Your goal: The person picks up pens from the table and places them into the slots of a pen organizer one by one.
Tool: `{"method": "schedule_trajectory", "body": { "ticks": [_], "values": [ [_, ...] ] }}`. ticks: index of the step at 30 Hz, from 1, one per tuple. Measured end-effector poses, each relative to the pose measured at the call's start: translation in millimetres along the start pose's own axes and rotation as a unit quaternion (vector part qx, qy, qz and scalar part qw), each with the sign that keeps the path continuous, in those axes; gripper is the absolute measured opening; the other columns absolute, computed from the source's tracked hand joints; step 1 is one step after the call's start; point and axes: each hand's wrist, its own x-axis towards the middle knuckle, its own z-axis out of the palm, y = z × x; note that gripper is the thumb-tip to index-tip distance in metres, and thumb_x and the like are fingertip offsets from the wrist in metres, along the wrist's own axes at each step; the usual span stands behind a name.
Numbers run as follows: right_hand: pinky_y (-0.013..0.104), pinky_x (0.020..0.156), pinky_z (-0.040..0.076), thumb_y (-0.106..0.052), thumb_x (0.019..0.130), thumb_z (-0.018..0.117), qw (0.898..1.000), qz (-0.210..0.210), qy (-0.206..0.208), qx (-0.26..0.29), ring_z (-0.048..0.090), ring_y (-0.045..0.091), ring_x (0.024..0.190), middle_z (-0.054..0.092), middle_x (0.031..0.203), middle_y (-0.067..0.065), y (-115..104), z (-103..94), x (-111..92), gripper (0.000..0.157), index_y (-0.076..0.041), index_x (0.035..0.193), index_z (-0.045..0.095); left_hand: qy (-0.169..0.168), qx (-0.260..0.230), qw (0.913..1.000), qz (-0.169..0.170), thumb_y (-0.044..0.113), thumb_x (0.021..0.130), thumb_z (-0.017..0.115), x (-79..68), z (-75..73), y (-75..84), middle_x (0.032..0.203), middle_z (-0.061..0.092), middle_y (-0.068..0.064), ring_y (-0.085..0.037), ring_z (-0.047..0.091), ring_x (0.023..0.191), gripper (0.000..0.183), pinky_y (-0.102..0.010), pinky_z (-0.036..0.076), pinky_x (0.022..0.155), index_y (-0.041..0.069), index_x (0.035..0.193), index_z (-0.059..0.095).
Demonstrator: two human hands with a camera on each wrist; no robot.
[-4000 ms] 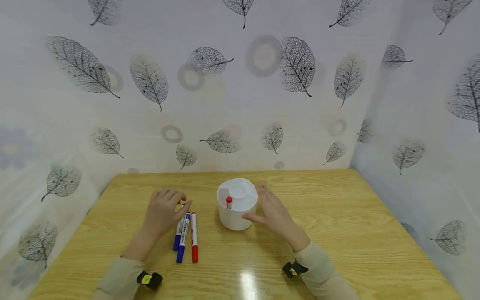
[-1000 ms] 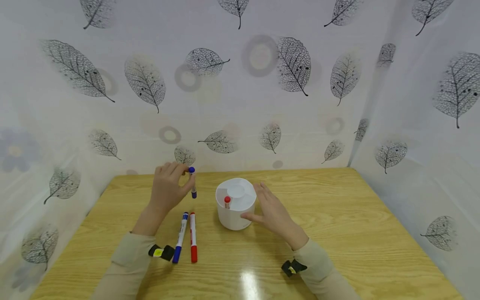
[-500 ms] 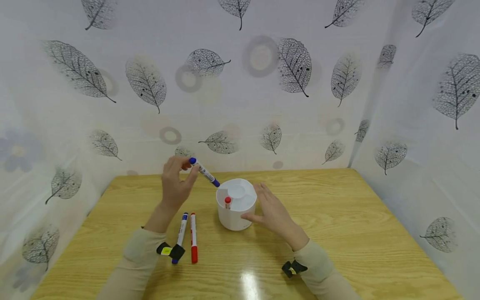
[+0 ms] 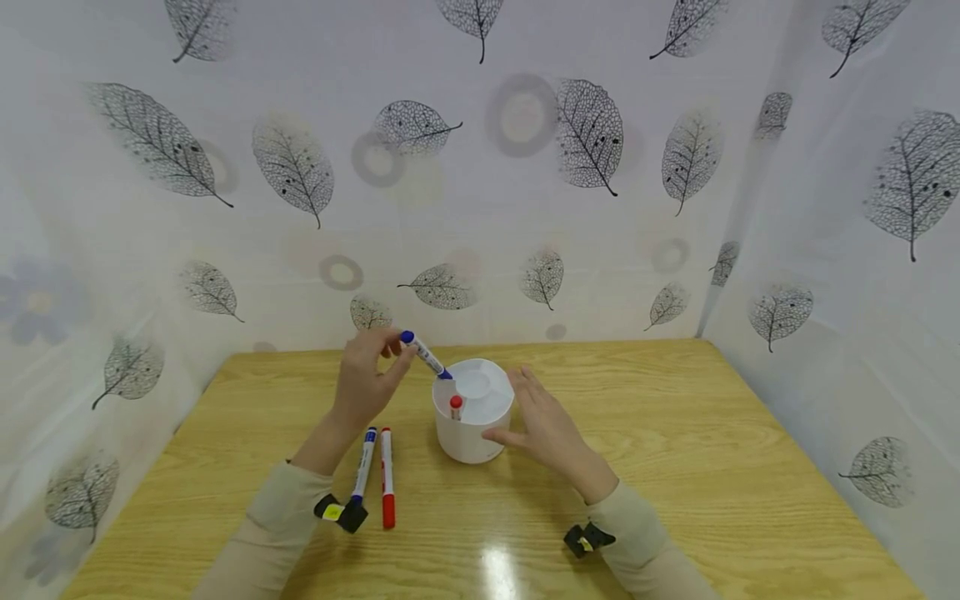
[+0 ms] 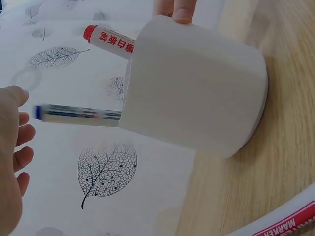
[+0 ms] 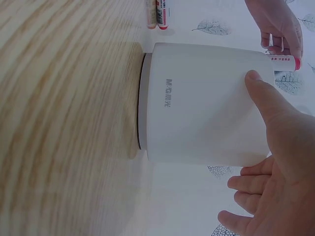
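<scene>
Evidently, the white pen holder [image 4: 468,440] is standing upright on the table [image 4: 637,458], with a red whiteboard marker [image 4: 456,402] leaning in its front-left compartment, capped end above the rim. A tilted blue marker [image 4: 425,355] is resting with its lower end inside the holder's left side; which compartment is receiving that end cannot be told. The left hand [image 4: 367,375] is hovering just beside the upper end, fingers loosely bent, and the left wrist view is showing a narrow gap between fingertips and marker, so nothing is being held. The right hand [image 4: 551,429] is spreading wide at the holder's right side, thumb touching the wall near the rim, without closing around it. Left of the holder, a lying blue marker [image 4: 364,462] and a lying red marker [image 4: 387,479] are resting side by side; the black wrist device [image 4: 341,512] is covering the blue one's near end. The left wrist view is cutting off a red-labelled marker at its lower corner, and the tilted marker's lettering is blurring there. The holder is presenting a smooth, rounded wall with grey lettering [image 6: 168,93] and a shallow round dish on top; the tabletop is showing glossy wood grain, and the pale backdrop [image 4: 480,208] is bearing skeletal leaf prints.
</scene>
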Motion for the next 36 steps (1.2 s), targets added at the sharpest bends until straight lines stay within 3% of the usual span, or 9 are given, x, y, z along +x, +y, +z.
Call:
{"method": "schedule_trajectory", "body": {
  "ticks": [5,13,18,29,36],
  "values": [
    [0.054,0.115,0.029,-0.055,0.079,0.073,1.0,-0.005,0.006,-0.006,0.026,0.038,0.147,0.038,0.152,0.023,0.4,0.8,0.2,0.098,0.002,0.148,0.033,-0.031,0.029,0.9991,0.01,0.008,0.078,0.075,-1.9,-4.1,0.3,0.074,0.061,-0.01,-0.02,0.053,0.066,0.024,-0.032,0.044,0.061,0.0,0.099,0.067],
    [0.054,0.114,0.03,-0.054,0.079,0.073,1.0,-0.011,0.016,-0.007,0.028,0.039,0.146,0.038,0.152,0.023,0.2,1.6,-1.4,0.099,0.003,0.148,0.032,-0.08,0.061,0.9949,0.006,0.013,0.08,0.076,-13.5,-9.9,-0.7,0.076,0.061,-0.006,-0.018,0.055,0.068,0.027,-0.031,0.046,0.062,0.002,0.102,0.067],
    [0.054,0.114,0.031,-0.055,0.079,0.072,1.0,-0.011,0.017,-0.008,0.027,0.038,0.146,0.039,0.152,0.023,0.6,2.5,-1.4,0.099,0.002,0.148,0.032,-0.116,0.108,0.9872,0.02,0.022,0.082,0.075,-25.8,-18.0,-8.9,0.075,0.062,-0.004,-0.018,0.056,0.069,0.022,-0.035,0.047,0.065,0.006,0.095,0.068],
    [0.053,0.114,0.03,-0.056,0.078,0.072,1.0,-0.002,0.011,-0.013,0.027,0.037,0.147,0.035,0.154,0.022,0.4,2.1,-1.9,0.101,0.003,0.149,0.031,-0.199,0.208,0.955,0.072,0.029,0.074,0.08,-60.8,-39.9,-23.6,0.074,0.061,0.001,-0.021,0.057,0.073,0.023,-0.039,0.044,0.067,0.014,0.081,0.065],
    [0.054,0.114,0.03,-0.056,0.079,0.072,1.0,-0.004,0.01,-0.014,0.027,0.038,0.147,0.035,0.153,0.022,0.1,1.5,-2.3,0.1,0.003,0.149,0.031,-0.302,0.261,0.9152,0.053,0.033,0.077,0.078,-84.7,-50.3,-21.9,0.084,0.065,0.002,-0.021,0.058,0.08,0.023,-0.04,0.047,0.07,0.016,0.084,0.065]
  ]
}}
